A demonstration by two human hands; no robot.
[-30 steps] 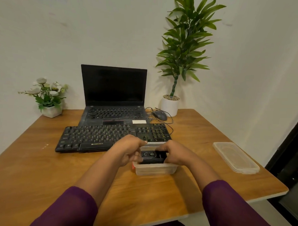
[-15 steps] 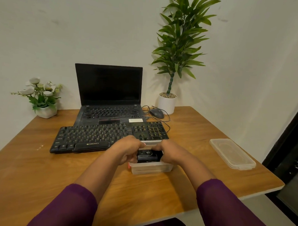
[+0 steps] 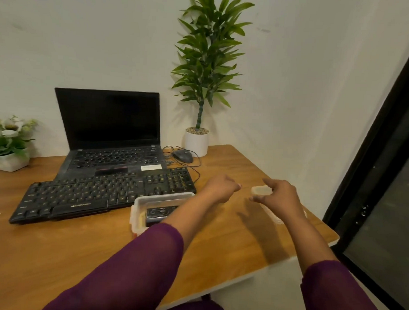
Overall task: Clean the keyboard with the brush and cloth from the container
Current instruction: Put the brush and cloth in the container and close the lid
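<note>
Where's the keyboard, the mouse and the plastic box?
keyboard [image 3: 100,195], head view, on its middle keys.
mouse [image 3: 183,156], head view, on its rounded top.
plastic box [image 3: 162,196], head view, on its far rim.

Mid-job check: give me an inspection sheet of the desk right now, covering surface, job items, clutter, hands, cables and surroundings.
Surface: wooden table, pale specks at its left edge.
Job's things: keyboard lies in front of the laptop. The open container sits at its right end, with a black item and something pale yellow inside. The lid lies to the right, mostly hidden.
Clutter: laptop open, screen dark; mouse beside the potted plant; flower pot far left.
Hands: left hand curled, nothing seen in it; right hand arched over the lid's corner, grip cannot be told.
Cables: mouse cable loops past the keyboard's right end.
Surroundings: white wall; dark frame at right.
</note>
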